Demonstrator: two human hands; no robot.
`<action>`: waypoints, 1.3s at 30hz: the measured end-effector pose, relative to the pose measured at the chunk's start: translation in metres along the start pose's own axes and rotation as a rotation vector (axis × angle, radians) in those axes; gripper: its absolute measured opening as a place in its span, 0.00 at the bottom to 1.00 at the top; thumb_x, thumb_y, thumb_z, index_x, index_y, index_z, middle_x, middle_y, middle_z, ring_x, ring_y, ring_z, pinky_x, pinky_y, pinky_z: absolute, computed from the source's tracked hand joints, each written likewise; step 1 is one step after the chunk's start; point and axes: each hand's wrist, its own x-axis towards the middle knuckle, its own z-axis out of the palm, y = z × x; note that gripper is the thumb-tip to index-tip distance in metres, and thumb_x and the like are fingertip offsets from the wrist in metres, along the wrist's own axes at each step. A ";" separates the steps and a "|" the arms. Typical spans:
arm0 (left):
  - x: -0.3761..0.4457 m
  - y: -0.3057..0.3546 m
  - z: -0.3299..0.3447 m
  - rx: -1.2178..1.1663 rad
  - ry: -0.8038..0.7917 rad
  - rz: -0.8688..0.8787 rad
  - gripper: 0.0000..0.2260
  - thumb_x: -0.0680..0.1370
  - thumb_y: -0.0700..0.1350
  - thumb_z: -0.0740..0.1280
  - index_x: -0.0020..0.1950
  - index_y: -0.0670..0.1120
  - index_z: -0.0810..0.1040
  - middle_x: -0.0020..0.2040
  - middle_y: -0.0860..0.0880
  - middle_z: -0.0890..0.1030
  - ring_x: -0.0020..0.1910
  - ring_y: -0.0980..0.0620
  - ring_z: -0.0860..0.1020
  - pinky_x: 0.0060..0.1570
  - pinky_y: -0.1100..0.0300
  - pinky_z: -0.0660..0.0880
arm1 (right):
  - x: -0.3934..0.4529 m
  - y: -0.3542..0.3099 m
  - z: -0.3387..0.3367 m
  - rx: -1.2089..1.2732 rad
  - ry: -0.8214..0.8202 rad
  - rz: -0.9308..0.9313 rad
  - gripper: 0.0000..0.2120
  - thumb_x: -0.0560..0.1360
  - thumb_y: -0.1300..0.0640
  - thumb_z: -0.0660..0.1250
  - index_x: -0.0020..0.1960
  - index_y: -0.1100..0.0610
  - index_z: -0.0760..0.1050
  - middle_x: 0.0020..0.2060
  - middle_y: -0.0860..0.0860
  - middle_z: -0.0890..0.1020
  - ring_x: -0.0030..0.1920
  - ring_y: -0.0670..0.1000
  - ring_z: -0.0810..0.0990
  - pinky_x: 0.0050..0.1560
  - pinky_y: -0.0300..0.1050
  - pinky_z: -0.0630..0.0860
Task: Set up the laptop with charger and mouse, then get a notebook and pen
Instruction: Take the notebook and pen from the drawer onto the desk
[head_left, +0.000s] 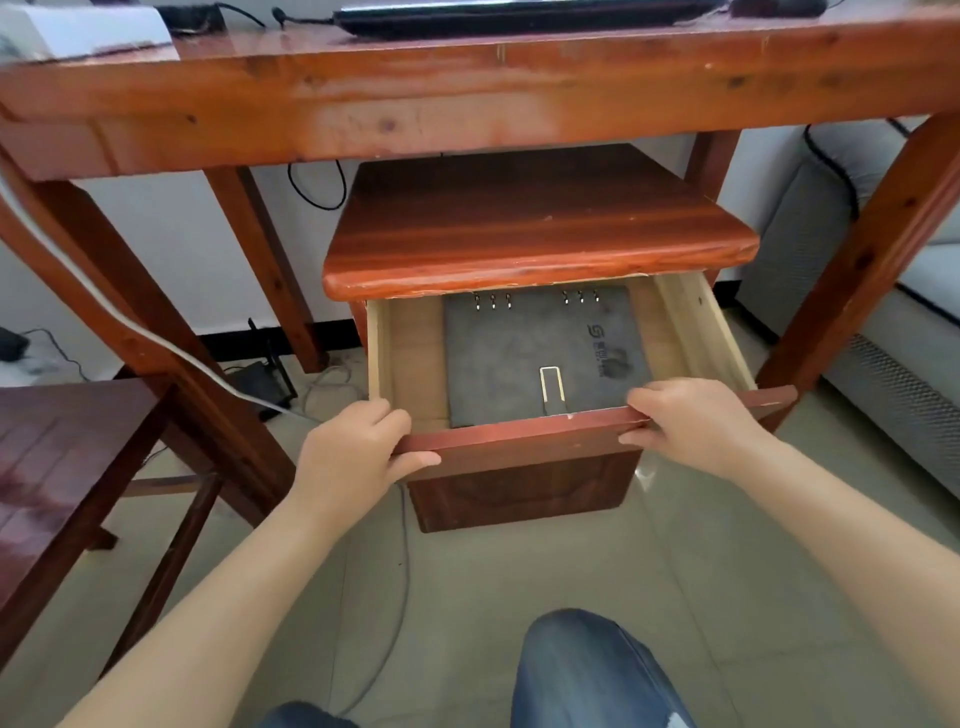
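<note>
A small red-brown cabinet stands under the desk with its top drawer (519, 436) pulled out. Inside lies a grey ring-bound notebook (535, 348) with metal rings at its far edge and a clasp near the front. My left hand (358, 447) grips the drawer's front edge at the left. On the right end of the same edge my right hand (685, 421) is closed. On the desk top above, the black laptop (519, 18) shows only its front edge, with a cable at its left and a dark mouse (779, 6) at its right. No pen is visible.
The wooden desk (467, 98) spans the top, its legs at both sides of the cabinet. A dark wooden chair (57, 467) stands at left. A grey sofa (883, 322) is at right. Cables and a black router (265, 384) lie on the floor. My knee in jeans (587, 670) is below.
</note>
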 end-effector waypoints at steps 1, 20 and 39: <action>-0.002 0.000 0.000 0.025 -0.026 0.047 0.37 0.76 0.66 0.41 0.27 0.42 0.76 0.24 0.47 0.76 0.22 0.49 0.76 0.17 0.64 0.71 | -0.004 0.002 0.002 0.006 -0.005 -0.014 0.15 0.75 0.44 0.61 0.40 0.53 0.62 0.45 0.51 0.81 0.48 0.53 0.79 0.37 0.43 0.65; 0.012 0.003 0.022 0.008 -0.598 -0.055 0.19 0.78 0.60 0.56 0.41 0.46 0.73 0.35 0.52 0.72 0.37 0.51 0.71 0.30 0.61 0.65 | 0.009 -0.006 0.035 0.569 -0.327 -0.033 0.26 0.74 0.37 0.53 0.50 0.58 0.76 0.50 0.53 0.80 0.55 0.56 0.76 0.53 0.48 0.73; 0.072 0.046 0.072 -0.541 -0.501 -1.024 0.14 0.79 0.44 0.61 0.61 0.37 0.74 0.55 0.40 0.79 0.54 0.43 0.77 0.48 0.58 0.72 | 0.032 0.015 0.026 0.447 -0.275 0.247 0.04 0.78 0.62 0.57 0.46 0.58 0.70 0.46 0.58 0.72 0.40 0.52 0.70 0.34 0.38 0.65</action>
